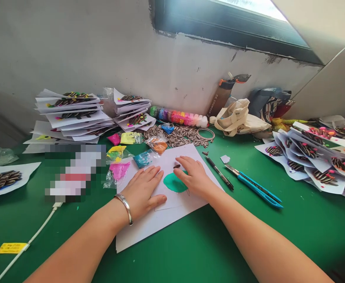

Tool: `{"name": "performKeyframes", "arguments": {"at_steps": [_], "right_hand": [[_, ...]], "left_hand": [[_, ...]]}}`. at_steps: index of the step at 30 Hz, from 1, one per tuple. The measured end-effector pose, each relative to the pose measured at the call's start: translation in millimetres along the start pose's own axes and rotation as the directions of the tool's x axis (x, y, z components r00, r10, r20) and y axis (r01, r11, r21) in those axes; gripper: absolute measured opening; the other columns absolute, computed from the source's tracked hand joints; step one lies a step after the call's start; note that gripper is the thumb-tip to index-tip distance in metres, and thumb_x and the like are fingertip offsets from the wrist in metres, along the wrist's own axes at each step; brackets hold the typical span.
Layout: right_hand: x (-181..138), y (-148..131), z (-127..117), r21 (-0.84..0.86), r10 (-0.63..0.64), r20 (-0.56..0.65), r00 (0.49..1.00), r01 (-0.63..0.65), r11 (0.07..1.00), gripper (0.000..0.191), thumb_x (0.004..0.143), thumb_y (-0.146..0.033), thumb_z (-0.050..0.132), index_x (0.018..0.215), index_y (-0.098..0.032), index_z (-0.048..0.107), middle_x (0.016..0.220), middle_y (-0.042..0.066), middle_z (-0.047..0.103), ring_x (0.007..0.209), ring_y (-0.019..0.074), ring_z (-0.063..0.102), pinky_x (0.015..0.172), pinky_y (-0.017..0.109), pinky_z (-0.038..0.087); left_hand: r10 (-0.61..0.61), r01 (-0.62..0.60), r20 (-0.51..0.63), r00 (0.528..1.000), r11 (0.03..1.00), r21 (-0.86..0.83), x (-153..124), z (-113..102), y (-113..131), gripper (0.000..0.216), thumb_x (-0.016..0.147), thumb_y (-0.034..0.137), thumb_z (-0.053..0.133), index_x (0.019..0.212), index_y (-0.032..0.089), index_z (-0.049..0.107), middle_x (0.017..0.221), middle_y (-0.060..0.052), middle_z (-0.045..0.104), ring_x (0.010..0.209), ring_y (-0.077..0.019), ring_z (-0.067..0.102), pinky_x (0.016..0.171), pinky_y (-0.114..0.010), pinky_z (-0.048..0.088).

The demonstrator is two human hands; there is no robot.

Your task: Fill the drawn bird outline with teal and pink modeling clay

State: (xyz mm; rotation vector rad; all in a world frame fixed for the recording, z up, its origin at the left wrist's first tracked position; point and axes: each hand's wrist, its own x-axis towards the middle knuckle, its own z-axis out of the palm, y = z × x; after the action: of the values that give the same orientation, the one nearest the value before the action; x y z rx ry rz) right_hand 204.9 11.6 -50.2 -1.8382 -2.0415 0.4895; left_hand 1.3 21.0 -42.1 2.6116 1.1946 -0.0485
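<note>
Green clay [170, 183] lies pressed flat on white paper [131, 236], in the middle of the green table [166, 269]. To my eye this sheet is at an early stage: the patch is laid down, one dark seed [176, 166] sits by its upper edge, and pencil lines [168, 208] below it are uncovered. The left hand [144, 188] rests spread on the paper, thumb apart. The right hand [194, 173] bends over the patch; thumb and forefinger bracket the seed, but I can't tell whether they pinch it. That hand hides the patch's right side. Farther out, seed-covered sheets [296, 151] run off at the right edge, another sheet [3, 181] is cut off at the left, and pixelation masks a thing [75, 173] with a white cable [39, 230].
</note>
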Motion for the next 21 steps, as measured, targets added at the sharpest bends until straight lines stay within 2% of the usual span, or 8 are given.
{"name": "performKeyframes", "arguments": {"at_steps": [4, 10, 15, 21], "right_hand": [[-0.3, 1.0, 1.9, -0.098, -0.038, -0.084, 0.996, 0.03, 0.995, 0.034, 0.087, -0.036, 0.047, 0.119, -0.027, 0.055, 0.136, 0.006, 0.048, 0.127, 0.0242, 0.038, 0.105, 0.05, 0.022], [6.7, 1.6, 1.7, -0.037, 0.002, -0.12, 0.993, -0.007, 0.999, 0.031, 0.089, -0.038, 0.043, 0.113, -0.027, 0.06, 0.125, 0.005, 0.056, 0.119, 0.0215, 0.046, 0.101, 0.039, 0.031], [8.4, 2.2, 5.9, -0.139, 0.004, -0.152, 0.988, -0.026, 0.99, 0.032, 0.085, -0.038, 0.049, 0.113, -0.028, 0.059, 0.128, 0.006, 0.052, 0.123, 0.026, 0.04, 0.103, 0.043, 0.027], [10.4, 7.2, 5.7, -0.073, 0.116, -0.13, 0.985, -0.126, 0.989, 0.048, 0.088, -0.047, 0.041, 0.13, -0.025, 0.049, 0.138, 0.007, 0.045, 0.13, 0.0275, 0.034, 0.106, 0.049, 0.022]], "left_hand": [[-0.001, 0.001, -0.007, 1.0, 1.0, 0.006, 0.2, 0.0, -0.1, 0.067, 0.085, 0.05, 0.05, 0.141, 0.015, 0.036, 0.15, -0.013, 0.029, 0.139, -0.0297, 0.023, 0.113, -0.047, 0.02], [0.005, -0.005, -0.015, 1.0, 1.0, 0.002, 0.1, 2.8, -2.6, 0.067, 0.086, 0.052, 0.048, 0.142, 0.017, 0.035, 0.15, -0.012, 0.029, 0.139, -0.0297, 0.022, 0.112, -0.047, 0.019], [0.027, -0.03, -0.081, 0.996, 0.999, -0.038, 0.2, 8.8, -6.2, 0.065, 0.084, 0.051, 0.051, 0.14, 0.02, 0.037, 0.149, -0.011, 0.033, 0.138, -0.0301, 0.025, 0.112, -0.048, 0.019], [0.021, -0.024, -0.066, 0.998, 0.999, -0.034, 0.6, 7.5, -5.9, 0.066, 0.085, 0.052, 0.05, 0.14, 0.018, 0.037, 0.149, -0.012, 0.032, 0.138, -0.0308, 0.024, 0.112, -0.048, 0.02]]}}
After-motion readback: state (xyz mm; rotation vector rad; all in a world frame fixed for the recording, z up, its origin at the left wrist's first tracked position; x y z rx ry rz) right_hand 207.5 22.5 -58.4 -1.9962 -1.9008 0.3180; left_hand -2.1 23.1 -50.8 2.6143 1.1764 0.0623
